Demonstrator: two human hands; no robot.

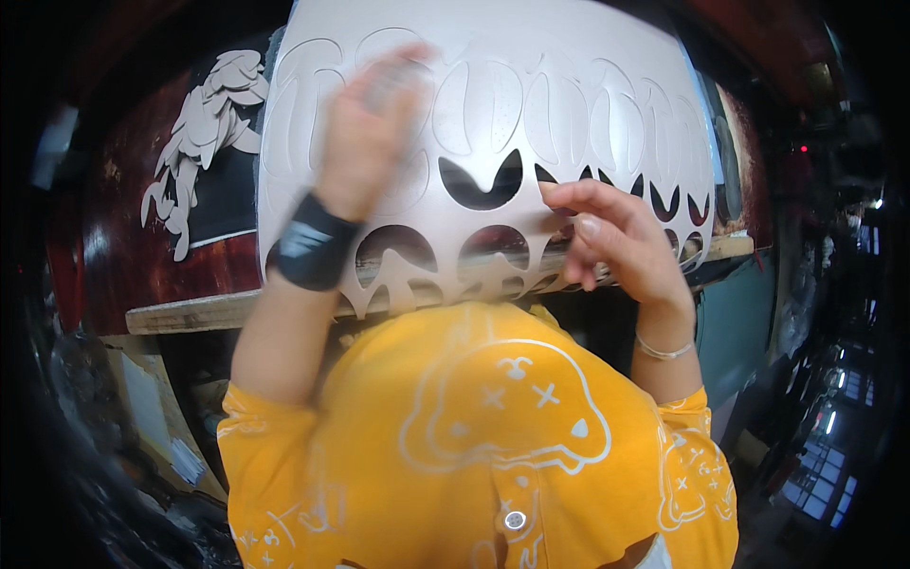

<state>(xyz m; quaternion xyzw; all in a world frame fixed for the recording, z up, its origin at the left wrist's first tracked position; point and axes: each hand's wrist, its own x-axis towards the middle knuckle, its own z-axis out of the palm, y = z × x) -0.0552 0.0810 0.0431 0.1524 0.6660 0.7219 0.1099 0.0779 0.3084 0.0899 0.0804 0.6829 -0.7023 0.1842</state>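
Observation:
A large pale sheet lies over the table, its near end bending down at the table's edge. Curved outlines are cut into its far part; the nearer rows show dark, crescent-like holes. Over the left part of the sheet is my left hand, smeared by motion, so its fingers cannot be read. A black wristband circles that wrist. My right hand is at the holes on the right, fingers apart and bent, with nothing visible in them. Whether its fingertips touch the sheet I cannot tell.
To the left, a loose pile of pale curved cut pieces rests on a black sheet on the dark red tabletop. A wooden edge strip runs along the table's front. Beyond the sheet's right side lies a dark piece.

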